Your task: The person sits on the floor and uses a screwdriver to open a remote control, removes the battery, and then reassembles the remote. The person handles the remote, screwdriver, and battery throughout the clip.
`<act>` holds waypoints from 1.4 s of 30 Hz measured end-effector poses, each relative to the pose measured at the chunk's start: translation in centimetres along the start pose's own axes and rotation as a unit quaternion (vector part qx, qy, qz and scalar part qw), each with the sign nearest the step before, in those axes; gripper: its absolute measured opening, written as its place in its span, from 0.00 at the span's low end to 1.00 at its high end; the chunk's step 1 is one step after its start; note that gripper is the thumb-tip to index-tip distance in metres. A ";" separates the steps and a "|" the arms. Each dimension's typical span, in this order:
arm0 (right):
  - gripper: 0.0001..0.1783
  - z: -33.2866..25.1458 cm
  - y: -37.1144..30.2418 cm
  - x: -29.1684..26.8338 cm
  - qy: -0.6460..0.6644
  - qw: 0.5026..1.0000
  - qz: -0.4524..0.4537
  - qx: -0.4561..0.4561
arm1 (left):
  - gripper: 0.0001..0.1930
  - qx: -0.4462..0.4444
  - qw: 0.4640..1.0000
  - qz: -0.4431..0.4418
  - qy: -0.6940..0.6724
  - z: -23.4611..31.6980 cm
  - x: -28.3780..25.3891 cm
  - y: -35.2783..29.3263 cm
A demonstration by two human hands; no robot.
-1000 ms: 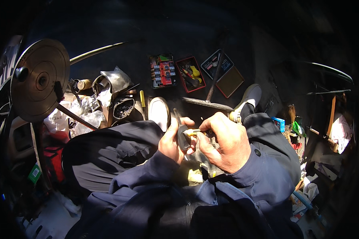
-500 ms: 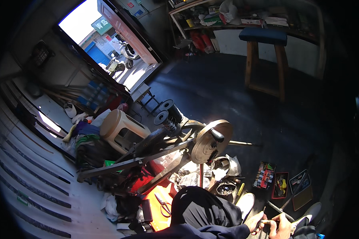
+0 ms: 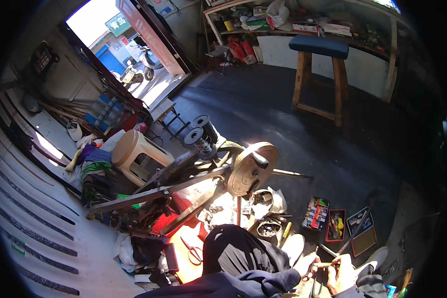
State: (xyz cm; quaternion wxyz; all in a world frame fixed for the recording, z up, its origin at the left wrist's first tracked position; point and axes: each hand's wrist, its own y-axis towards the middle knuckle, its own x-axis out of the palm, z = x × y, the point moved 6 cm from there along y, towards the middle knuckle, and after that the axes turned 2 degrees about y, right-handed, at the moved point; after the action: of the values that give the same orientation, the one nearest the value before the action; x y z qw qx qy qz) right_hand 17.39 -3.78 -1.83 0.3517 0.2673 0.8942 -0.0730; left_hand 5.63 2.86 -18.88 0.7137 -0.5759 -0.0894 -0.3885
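Observation:
My left hand point(image 3: 307, 266) and my right hand point(image 3: 343, 276) are close together at the lower right, over my lap. Between them runs a short, thin, brass-coloured piece point(image 3: 326, 264), its kind too small to make out. The fingers of my right hand pinch one end of it, and the closed left fingers are at the other. Dark, curved handles like those of pliers point(image 3: 317, 289) hang below the left hand; I cannot tell whether it grips them. A long metal rod point(image 3: 361, 224) leans beyond the hands.
A hand-cranked machine with a round wheel point(image 3: 252, 169) stands ahead. Scissors point(image 3: 192, 252) lie on an orange sheet left of my knee. Small trays point(image 3: 335, 226), a box of small packets point(image 3: 315, 213) and a tub of metal bits point(image 3: 269, 229) sit on the floor. A blue-topped stool point(image 3: 319, 47) stands farther off.
The whole view has shifted, so the room sits a little farther left. My hands have drawn slightly apart, and more of the brass-coloured piece shows between them.

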 end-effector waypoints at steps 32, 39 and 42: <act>0.11 -1.2 1.3 -1.4 0.057 0.996 -0.030 0.066 | 0.24 -0.008 0.997 -0.030 -0.074 1.6 1.8 -2.7; 0.13 -0.3 1.3 -0.8 0.070 0.989 -0.064 0.114 | 0.24 -0.013 0.994 -0.055 -0.089 1.8 1.7 -2.6; 0.12 -1.6 1.5 -1.7 0.058 0.998 -0.001 0.008 | 0.25 -0.013 0.996 -0.026 -0.084 1.5 1.7 -2.6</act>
State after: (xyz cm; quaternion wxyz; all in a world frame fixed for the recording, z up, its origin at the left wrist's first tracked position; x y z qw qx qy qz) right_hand 18.28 -2.73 0.55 0.2973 0.2724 0.9128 -0.0647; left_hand 5.54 3.36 -15.48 0.6858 -0.6132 -0.1591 -0.3582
